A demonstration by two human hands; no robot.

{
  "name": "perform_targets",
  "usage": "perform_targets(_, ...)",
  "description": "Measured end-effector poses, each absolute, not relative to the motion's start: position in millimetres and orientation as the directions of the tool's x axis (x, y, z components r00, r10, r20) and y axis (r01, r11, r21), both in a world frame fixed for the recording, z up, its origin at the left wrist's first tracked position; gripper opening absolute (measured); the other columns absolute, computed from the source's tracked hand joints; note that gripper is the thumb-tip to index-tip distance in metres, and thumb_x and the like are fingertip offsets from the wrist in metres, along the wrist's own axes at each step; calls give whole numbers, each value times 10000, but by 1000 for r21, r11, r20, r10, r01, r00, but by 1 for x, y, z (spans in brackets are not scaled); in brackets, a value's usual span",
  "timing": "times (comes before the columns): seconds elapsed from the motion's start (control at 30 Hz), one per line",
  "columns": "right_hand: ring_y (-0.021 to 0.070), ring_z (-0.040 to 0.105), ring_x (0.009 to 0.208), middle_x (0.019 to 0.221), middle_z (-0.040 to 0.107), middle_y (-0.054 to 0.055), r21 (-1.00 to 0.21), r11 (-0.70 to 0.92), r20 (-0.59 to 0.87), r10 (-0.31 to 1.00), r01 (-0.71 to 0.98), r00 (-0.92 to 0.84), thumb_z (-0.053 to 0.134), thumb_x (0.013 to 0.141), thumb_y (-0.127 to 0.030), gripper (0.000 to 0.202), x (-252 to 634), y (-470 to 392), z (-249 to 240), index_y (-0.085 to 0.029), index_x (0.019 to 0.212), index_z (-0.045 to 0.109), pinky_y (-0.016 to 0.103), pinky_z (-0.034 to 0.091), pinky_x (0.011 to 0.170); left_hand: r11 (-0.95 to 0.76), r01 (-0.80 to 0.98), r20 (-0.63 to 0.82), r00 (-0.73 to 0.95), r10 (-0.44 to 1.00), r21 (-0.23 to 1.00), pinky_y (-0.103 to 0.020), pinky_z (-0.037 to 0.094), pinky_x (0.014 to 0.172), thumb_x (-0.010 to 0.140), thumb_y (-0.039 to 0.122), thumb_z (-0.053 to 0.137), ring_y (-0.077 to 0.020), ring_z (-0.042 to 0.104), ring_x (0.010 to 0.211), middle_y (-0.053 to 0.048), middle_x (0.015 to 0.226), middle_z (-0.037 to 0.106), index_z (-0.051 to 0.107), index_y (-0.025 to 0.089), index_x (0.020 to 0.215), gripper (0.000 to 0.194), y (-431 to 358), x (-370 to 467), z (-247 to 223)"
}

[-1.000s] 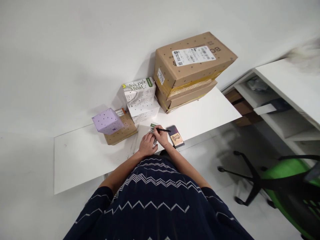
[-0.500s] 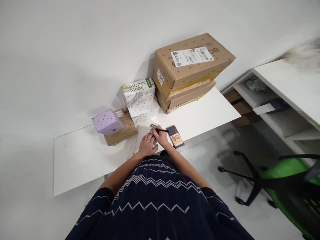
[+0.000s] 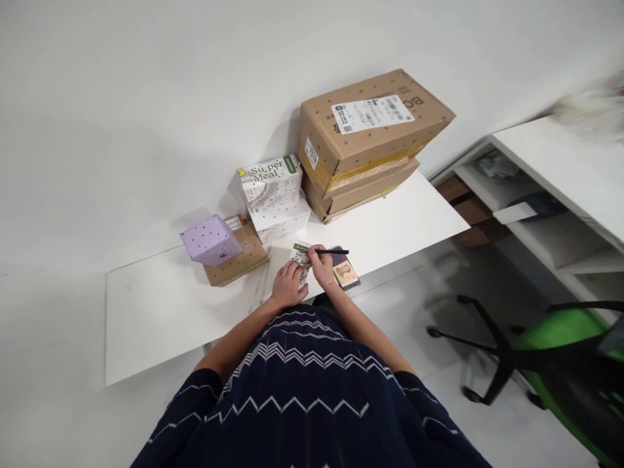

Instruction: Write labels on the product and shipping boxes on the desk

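Observation:
A small white box with a green band (image 3: 301,247) lies near the front edge of the white table. My left hand (image 3: 288,285) rests on its left side, fingers bent over it; whether they grip it is hard to tell. In my right hand (image 3: 320,268) is a black pen (image 3: 336,251), pinched between the fingers, its tip end over the small box. Just right of that hand lies a phone (image 3: 346,274) with a portrait picture on it, partly covered by the hand.
Behind stand two stacked cardboard boxes (image 3: 361,146), white Super Meal boxes (image 3: 272,184), and a purple box (image 3: 209,239) on a flat brown box (image 3: 238,265). On the right are a white shelf unit (image 3: 560,162) and a green chair (image 3: 556,338).
My right hand has moved slightly right with the pen, showing more of the small box and covering part of the phone. My left hand has barely moved.

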State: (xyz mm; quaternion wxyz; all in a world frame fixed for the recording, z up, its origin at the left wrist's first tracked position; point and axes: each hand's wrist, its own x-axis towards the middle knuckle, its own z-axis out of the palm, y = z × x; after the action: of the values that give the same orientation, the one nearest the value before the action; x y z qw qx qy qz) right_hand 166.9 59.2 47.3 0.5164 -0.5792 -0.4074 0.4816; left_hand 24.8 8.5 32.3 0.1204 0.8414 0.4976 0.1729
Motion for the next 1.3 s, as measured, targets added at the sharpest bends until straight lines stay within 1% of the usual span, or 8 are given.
perform_targets(0.17, 124, 575, 525, 721, 653, 7, -968, -228, -251, 885, -105, 391, 462, 893, -371, 158, 195, 56, 38, -231, 820, 480, 239, 453, 490, -466, 788, 167, 437, 884, 403, -497, 435, 1114, 821, 307, 623, -330, 474, 1310, -153, 1297, 563, 578, 181, 1263, 462, 9, 25, 34)
perform_targets(0.3, 121, 562, 450, 619, 643, 5, -740, -541, -490, 841, 400, 230, 515, 892, -247, 112, 212, 53, 15, -219, 787, 488, 226, 428, 459, -450, 794, 187, 410, 893, 409, -484, 442, 1116, 832, 298, 619, -328, 463, 1309, -153, 1288, 555, 579, 175, 1255, 442, 9, 29, 35)
perform_targets(0.4, 159, 633, 541, 567, 636, 13, -603, -538, -574, 805, 589, 148, 647, 793, -152, 123, 209, 51, -2, -195, 747, 541, 236, 464, 550, -443, 797, 203, 393, 897, 411, -467, 456, 1105, 844, 295, 615, -323, 462, 1305, -161, 1284, 553, 578, 159, 1250, 430, 9, 31, 35)
perform_targets(0.53, 256, 709, 902, 833, 735, 130, -541, -477, -550, 824, 693, 137, 696, 755, -120, 113, 194, 55, -16, -146, 838, 624, 282, 486, 764, -428, 803, 201, 378, 904, 414, -477, 468, 1091, 863, 300, 603, -321, 462, 1313, -159, 1292, 553, 573, 173, 1258, 416, 9, 32, 34)
perform_targets(0.7, 286, 673, 1061, 1076, 719, 183, -490, -430, -535, 835, 759, 128, 662, 861, -247, 238, 194, 58, -16, -119, 1061, 662, 309, 458, 890, -435, 804, 208, 383, 900, 406, -474, 459, 1101, 858, 299, 616, -326, 459, 1306, -164, 1288, 551, 581, 160, 1239, 408, 9, 31, 35)
perform_targets(0.8, 313, 593, 1179, 1274, 624, 220, -417, -434, -450, 862, 798, 234, 564, 939, -308, 362, 210, 51, -15, -108, 1240, 601, 373, 416, 982, -445, 797, 216, 389, 895, 409, -464, 445, 1114, 851, 295, 626, -326, 453, 1306, -173, 1284, 545, 586, 149, 1231, 409, 9, 31, 36)
perform_targets(0.93, 385, 414, 1332, 1466, 439, 248, -215, -494, -269, 859, 843, 435, 662, 871, -455, 713, 237, 33, -26, -116, 1452, 422, 473, 363, 1036, -406, 814, 182, 362, 914, 416, -478, 435, 1115, 860, 311, 614, -326, 444, 1322, -158, 1301, 541, 587, 173, 1235, 401, 10, 34, 37)
perform_targets(1.3, 385, 468, 1260, 1355, 526, 223, -251, -510, -321, 846, 822, 427, 669, 856, -440, 702, 259, 26, -31, -150, 1461, 462, 479, 397, 1003, -351, 870, 157, 315, 936, 347, -552, 333, 1112, 844, 406, 644, -368, 451, 1330, -167, 1332, 576, 638, 182, 1204, 424, 8, 37, 41)
